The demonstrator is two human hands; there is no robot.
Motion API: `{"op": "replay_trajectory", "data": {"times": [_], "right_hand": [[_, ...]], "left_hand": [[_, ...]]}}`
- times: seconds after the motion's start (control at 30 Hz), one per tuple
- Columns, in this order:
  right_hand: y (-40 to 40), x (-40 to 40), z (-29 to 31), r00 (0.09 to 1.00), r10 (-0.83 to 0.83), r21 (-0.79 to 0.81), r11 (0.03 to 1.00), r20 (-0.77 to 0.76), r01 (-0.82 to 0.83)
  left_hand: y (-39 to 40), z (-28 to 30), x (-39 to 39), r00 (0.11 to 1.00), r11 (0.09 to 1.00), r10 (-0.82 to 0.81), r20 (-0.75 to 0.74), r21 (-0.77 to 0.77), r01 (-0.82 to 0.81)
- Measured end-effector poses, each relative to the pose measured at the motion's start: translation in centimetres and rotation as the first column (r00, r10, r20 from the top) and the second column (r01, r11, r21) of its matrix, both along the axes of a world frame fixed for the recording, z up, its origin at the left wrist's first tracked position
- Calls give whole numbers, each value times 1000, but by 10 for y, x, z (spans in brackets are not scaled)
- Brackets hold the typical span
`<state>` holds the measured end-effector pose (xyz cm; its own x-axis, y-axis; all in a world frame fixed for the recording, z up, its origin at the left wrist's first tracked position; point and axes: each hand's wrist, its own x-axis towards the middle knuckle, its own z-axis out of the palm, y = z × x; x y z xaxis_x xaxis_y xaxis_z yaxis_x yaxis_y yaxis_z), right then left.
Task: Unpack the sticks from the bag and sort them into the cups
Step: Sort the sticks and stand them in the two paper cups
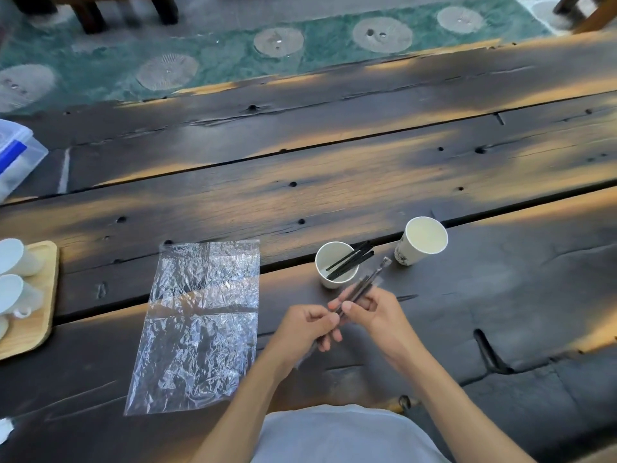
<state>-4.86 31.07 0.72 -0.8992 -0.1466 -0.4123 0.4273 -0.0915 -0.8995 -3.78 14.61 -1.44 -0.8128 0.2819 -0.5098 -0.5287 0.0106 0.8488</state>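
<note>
Both hands, left (312, 324) & right (374, 312), pinch wrapped sticks (362, 289); near cup (335, 265) w/ black sticks (350, 260), far cup (422, 240) empty.

A dark plank table (367, 168) bears a flat bag (200, 325), two cups (335, 264) (one holding sticks (350, 260)) and a tray (40, 295).

A crinkled clear plastic bag (197, 325) lies flat; thin black sticks (350, 262) lean in the nearer white paper cup (329, 280); the farther white paper cup (422, 242) stands upright; more wrapped black sticks (362, 289) are held.

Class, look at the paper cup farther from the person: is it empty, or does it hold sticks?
Empty. The farther cup shows only its pale inside; the black sticks stand in the nearer cup.
</note>
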Motion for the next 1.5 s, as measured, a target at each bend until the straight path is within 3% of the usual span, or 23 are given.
{"op": "replay_trajectory", "data": {"times": [0.13, 0.23, 0.27, 0.33, 0.43, 0.53, 0.63, 0.77, 1.0, 1.17, 1.33, 1.43, 1.5], "right_hand": [[27, 3, 4, 986, -146, -9, 989, 76, 147], [57, -5, 13, 945, -326, 10, 945, 40, 326], [70, -9, 16, 924, -382, 27, 924, 7, 382], [96, -19, 25, 878, -474, 54, 877, -66, 478], [131, -36, 37, 777, -610, 58, 779, -158, 624], [154, -55, 43, 668, -705, 43, 680, -237, 732], [161, -76, 42, 615, -731, 58, 629, -297, 775], [159, -101, 23, 629, -698, 127, 629, -342, 767], [149, -123, -16, 792, -551, 333, 718, -264, 611], [149, -120, -17, 853, -469, 357, 775, -228, 521], [157, -115, -10, 834, -506, 335, 764, -218, 551], [157, -104, -9, 790, -587, 268, 743, -180, 613], [153, -92, -12, 700, -704, 189, 676, -122, 713]], "left_hand": [[13, -16, -6, 997, 995, -62, 36, -77, 64], [20, -46, -8, 999, 938, -25, -36, -347, 11], [20, -58, -8, 992, 842, -103, -69, -538, 50], [19, -78, -5, 948, 536, -314, -48, -834, 135], [25, -98, -4, 875, 291, -483, 38, -935, 202], [33, -109, -5, 823, 158, -545, 162, -944, 290], [37, -114, -8, 806, 143, -544, 233, -921, 363], [37, -115, -11, 803, 158, -542, 248, -908, 387], [36, -116, -11, 802, 167, -545, 243, -906, 389], [35, -117, -10, 802, 161, -550, 231, -914, 374], [28, -117, -8, 835, 204, -522, 175, -925, 321], [16, -111, 0, 879, 316, -476, 31, -927, 204], [4, -106, 9, 896, 385, -435, -93, -918, 92]]}}
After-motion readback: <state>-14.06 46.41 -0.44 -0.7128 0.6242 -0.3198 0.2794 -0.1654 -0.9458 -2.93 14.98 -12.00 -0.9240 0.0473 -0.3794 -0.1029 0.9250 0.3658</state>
